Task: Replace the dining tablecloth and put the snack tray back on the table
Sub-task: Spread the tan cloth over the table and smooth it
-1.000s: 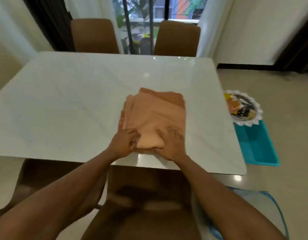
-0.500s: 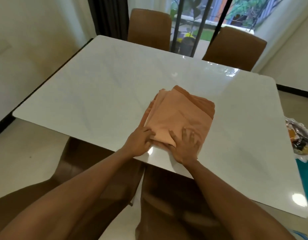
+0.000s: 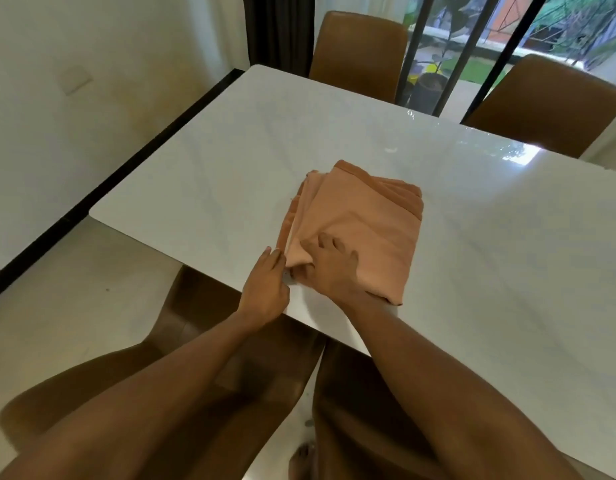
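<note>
Tablecloth (image 3: pixel 362 226), folded and peach, lies near the bare white counter (image 3: pixel 195 174)'s near edge. Right hand (image 3: pixel 330 268) presses flat on it, fingers spread; left hand (image 3: pixel 266 285) pinches its near-left corner. Unfolding seems next: lift the top layer.

White glossy table (image 3: pixel 230 161), rounded corners, faint marble veining, window glare at far right. Folded peach tablecloth (image 3: pixel 362 223) lying flat near the near edge, layered, darker orange fold along its far side. Otherwise bare.
</note>
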